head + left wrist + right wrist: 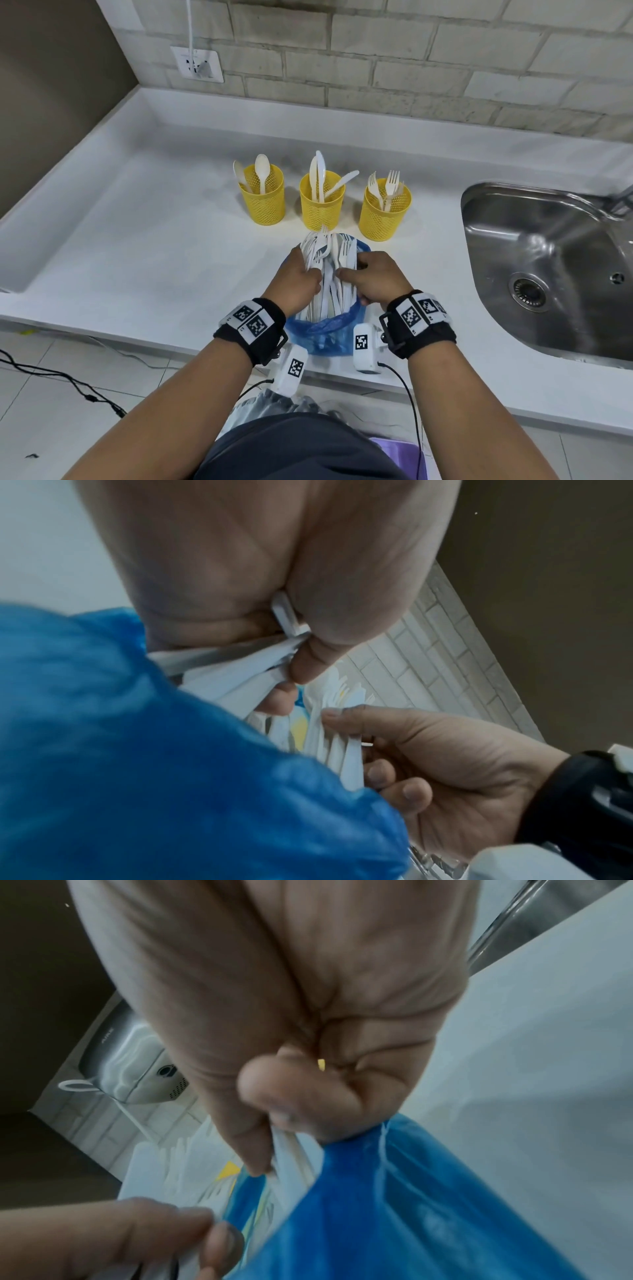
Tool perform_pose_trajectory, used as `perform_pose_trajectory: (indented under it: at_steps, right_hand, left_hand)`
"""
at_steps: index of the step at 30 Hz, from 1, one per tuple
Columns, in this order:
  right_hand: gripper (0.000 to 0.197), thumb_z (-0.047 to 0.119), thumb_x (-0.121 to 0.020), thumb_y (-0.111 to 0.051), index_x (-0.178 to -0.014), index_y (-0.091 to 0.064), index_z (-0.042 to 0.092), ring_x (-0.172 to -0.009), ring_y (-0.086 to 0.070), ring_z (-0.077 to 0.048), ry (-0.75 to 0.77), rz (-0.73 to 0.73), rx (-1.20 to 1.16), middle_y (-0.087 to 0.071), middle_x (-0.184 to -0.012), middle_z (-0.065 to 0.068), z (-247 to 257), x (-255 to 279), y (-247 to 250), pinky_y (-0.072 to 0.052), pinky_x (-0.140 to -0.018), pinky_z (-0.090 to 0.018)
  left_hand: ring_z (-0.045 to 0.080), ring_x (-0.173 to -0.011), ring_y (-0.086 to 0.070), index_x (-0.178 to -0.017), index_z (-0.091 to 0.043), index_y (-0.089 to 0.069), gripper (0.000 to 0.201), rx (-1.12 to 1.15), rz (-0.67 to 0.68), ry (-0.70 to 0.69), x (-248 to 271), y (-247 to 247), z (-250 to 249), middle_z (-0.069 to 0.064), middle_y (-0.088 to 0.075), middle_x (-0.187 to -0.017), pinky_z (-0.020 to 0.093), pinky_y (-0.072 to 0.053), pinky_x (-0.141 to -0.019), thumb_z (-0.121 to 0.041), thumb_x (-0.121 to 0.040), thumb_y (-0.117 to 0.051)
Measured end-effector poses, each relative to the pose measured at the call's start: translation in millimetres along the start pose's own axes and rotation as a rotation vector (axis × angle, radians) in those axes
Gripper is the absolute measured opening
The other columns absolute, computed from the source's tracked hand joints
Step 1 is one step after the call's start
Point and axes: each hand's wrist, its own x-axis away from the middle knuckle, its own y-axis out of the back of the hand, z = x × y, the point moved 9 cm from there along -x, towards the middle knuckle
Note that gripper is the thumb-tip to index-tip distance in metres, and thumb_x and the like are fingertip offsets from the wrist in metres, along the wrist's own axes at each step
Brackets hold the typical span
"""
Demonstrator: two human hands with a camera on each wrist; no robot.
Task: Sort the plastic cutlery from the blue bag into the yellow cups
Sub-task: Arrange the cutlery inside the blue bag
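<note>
A blue bag lies on the white counter's front edge, stuffed with white plastic cutlery. My left hand grips a bunch of cutlery handles at the bag's left side. My right hand pinches several utensils together with the bag's rim. Three yellow mesh cups stand behind the bag: the left cup holds spoons, the middle cup knives, the right cup forks.
A steel sink is set into the counter at the right. A brick wall with a socket runs behind. Cables lie on the floor at the lower left.
</note>
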Motion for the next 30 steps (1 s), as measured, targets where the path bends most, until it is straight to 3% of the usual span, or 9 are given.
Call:
perform_pose_trajectory:
  at_steps: [6,10,13,15,17,19,23,27,30]
  right_hand:
    - [0.019,0.019,-0.093,-0.074,-0.083,-0.065,0.005,-0.049,-0.053,-0.026,0.011,0.028,-0.120,-0.058,-0.055,-0.009,-1.6,1.9,0.4,-0.049,-0.050,-0.032]
    - [0.018,0.016,-0.093,-0.075,-0.105,-0.070,0.003,-0.049,-0.052,-0.021,0.031,0.041,-0.276,-0.060,-0.063,-0.011,3.9,4.8,4.7,-0.051,-0.048,-0.029]
    - [0.019,0.013,-0.091,-0.076,-0.104,-0.069,0.002,-0.048,-0.053,-0.021,0.028,0.044,-0.293,-0.061,-0.065,-0.015,4.0,2.8,9.4,-0.053,-0.050,-0.031]
    - [0.018,0.012,-0.092,-0.074,-0.106,-0.069,0.001,-0.049,-0.053,-0.020,0.019,0.029,-0.299,-0.064,-0.066,-0.013,1.9,1.4,12.1,-0.054,-0.051,-0.031]
    - [0.018,0.013,-0.094,-0.073,-0.107,-0.069,0.000,-0.049,-0.053,-0.019,0.011,0.024,-0.347,-0.065,-0.069,-0.012,-0.2,0.2,13.3,-0.053,-0.051,-0.030]
    - [0.015,0.013,-0.096,-0.070,-0.102,-0.068,-0.001,-0.048,-0.054,-0.020,0.013,0.032,-0.375,-0.062,-0.064,-0.011,0.1,-0.1,13.4,-0.052,-0.049,-0.029]
    - [0.014,0.010,-0.098,-0.067,-0.097,-0.069,-0.004,-0.049,-0.057,-0.021,0.041,0.048,-0.362,-0.066,-0.062,-0.013,4.7,-0.5,14.3,-0.051,-0.049,-0.028]
    - [0.013,0.011,-0.096,-0.069,-0.092,-0.072,-0.001,-0.057,-0.059,-0.028,0.098,0.032,-0.320,-0.068,-0.071,-0.026,10.8,0.2,18.2,-0.052,-0.057,-0.034]
    - [0.008,0.008,-0.095,-0.070,-0.088,-0.073,0.006,-0.063,-0.066,-0.027,0.134,0.036,-0.319,-0.073,-0.077,-0.018,14.6,1.6,20.0,-0.059,-0.072,-0.046]
  left_hand:
    - [0.026,-0.101,-0.058,-0.120,-0.006,-0.042,0.028,-0.044,-0.041,-0.014,-9.0,3.1,-6.2,0.011,-0.059,-0.113,0.039,-0.047,-0.085,-0.022,-0.099,-0.051]
    - [0.011,-0.104,-0.065,-0.123,-0.021,-0.058,0.043,-0.015,-0.015,-0.116,-13.8,0.9,-19.7,-0.007,-0.069,-0.114,0.036,-0.053,-0.091,-0.036,-0.086,-0.072]
    - [-0.005,-0.077,-0.068,-0.096,-0.031,-0.072,0.013,0.022,0.064,-0.169,-14.4,-5.0,-27.0,-0.015,-0.076,-0.084,0.026,-0.054,-0.075,-0.032,-0.085,-0.079]
    - [0.000,-0.063,-0.065,-0.088,-0.028,-0.072,0.009,0.069,0.114,-0.155,-13.3,-10.2,-28.0,-0.010,-0.075,-0.074,0.023,-0.052,-0.067,-0.027,-0.085,-0.081]
    - [0.018,-0.070,-0.070,-0.092,-0.022,-0.073,0.016,0.110,0.128,-0.142,-13.7,-14.2,-25.7,0.006,-0.078,-0.083,0.033,-0.057,-0.072,-0.031,-0.082,-0.082]
    - [0.028,-0.074,-0.071,-0.095,-0.022,-0.074,0.023,0.113,0.097,-0.119,-15.2,-14.1,-21.2,0.007,-0.078,-0.083,0.044,-0.059,-0.082,-0.036,-0.076,-0.077]
    - [0.017,-0.062,-0.060,-0.084,-0.020,-0.071,0.004,0.133,0.079,-0.097,-15.7,-17.0,-19.0,0.000,-0.066,-0.065,0.035,-0.051,-0.073,-0.020,-0.083,-0.067]
    - [0.010,-0.058,-0.059,-0.083,-0.021,-0.067,0.013,0.140,0.096,-0.123,-15.2,-20.2,-23.1,-0.009,-0.064,-0.057,0.024,-0.050,-0.066,-0.011,-0.090,-0.064]
    - [0.001,-0.068,-0.068,-0.094,-0.030,-0.068,0.019,0.185,0.158,-0.163,-11.7,-26.7,-26.9,-0.015,-0.073,-0.071,0.012,-0.050,-0.062,-0.011,-0.092,-0.067]
